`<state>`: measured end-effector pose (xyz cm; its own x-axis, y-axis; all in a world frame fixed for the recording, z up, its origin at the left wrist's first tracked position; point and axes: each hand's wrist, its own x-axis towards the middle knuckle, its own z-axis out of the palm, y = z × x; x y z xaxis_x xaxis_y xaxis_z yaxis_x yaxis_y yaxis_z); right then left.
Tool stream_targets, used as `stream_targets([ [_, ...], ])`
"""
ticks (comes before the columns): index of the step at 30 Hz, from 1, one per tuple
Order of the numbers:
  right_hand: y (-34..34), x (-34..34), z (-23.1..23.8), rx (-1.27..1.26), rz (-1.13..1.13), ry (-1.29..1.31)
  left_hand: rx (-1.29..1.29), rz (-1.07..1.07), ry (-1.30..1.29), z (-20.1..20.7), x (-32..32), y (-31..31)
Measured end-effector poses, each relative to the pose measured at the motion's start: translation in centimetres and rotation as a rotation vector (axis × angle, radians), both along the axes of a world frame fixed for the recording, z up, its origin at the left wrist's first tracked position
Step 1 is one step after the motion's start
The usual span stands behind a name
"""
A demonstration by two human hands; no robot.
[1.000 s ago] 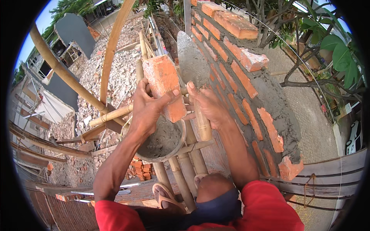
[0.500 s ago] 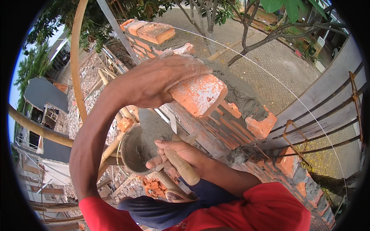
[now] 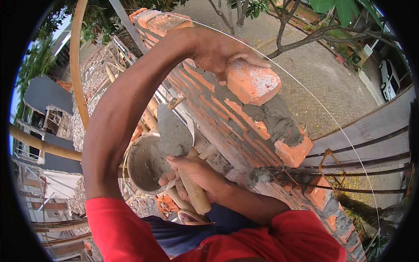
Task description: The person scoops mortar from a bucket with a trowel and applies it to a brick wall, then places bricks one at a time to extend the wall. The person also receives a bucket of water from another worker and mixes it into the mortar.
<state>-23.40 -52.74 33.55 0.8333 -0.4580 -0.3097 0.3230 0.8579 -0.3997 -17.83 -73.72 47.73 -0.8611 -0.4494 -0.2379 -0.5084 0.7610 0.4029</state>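
Observation:
My left hand grips an orange-red brick with a whitish dusty face. It holds the brick over the top of a brick wall, by a bed of wet grey mortar; whether brick and mortar touch, I cannot tell. In my right hand is a trowel, its pale wooden handle under the thumb and its blade coated with mortar. The blade overlaps a round mortar-smeared bucket. Fingertips of the right hand lie by the bucket's rim; contact there is unclear.
A thin white string line stretches along the wall's far side. Laid bricks top the wall's far end. Bamboo poles cross at left, above rubble. Rusty steel bars jut out at right. Tree branches hang beyond the wall.
My left hand has moved the brick up and to the right in view, exposing more of the wall's side. The right hand, trowel and bucket appear slightly farther left.

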Motion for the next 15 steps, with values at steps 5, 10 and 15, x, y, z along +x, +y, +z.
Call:
stream_targets([
  [5,-0.5,-0.2,-0.1,-0.007,-0.018,0.02,-0.111,0.1,-0.062,-0.5,0.4,-0.9],
  [10,-1.2,-0.3,0.0,0.032,0.074,0.067,-0.094,0.116,-0.106,0.4,0.7,-0.6],
  [15,-1.4,-0.6,0.2,0.008,-0.002,0.1,-0.197,0.092,-0.09,-0.7,1.0,-0.9],
])
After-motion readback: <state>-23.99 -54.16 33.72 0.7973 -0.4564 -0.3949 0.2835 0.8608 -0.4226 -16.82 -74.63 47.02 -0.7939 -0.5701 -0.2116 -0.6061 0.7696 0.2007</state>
